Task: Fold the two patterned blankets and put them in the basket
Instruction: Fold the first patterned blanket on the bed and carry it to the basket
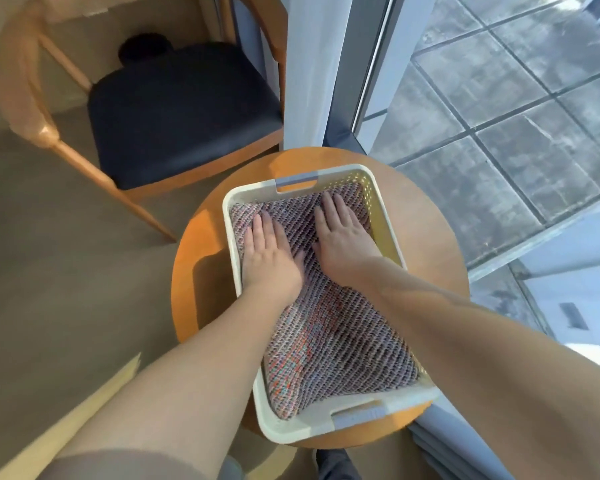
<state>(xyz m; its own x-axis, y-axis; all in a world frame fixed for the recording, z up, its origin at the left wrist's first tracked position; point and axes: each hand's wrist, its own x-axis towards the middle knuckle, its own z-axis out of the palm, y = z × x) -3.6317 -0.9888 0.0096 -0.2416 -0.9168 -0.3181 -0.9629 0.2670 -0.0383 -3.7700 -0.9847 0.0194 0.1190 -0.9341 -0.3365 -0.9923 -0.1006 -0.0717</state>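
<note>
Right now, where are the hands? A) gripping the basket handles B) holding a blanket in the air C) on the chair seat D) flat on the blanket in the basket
D: the left hand and right hand lie open, palms down, on the patterned blanket inside the white basket.

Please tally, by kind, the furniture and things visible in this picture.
Hand: 2 (left, right)
Blanket: 1 visible
Basket: 1
Table: 1
Chair: 1
Total: 6
</note>
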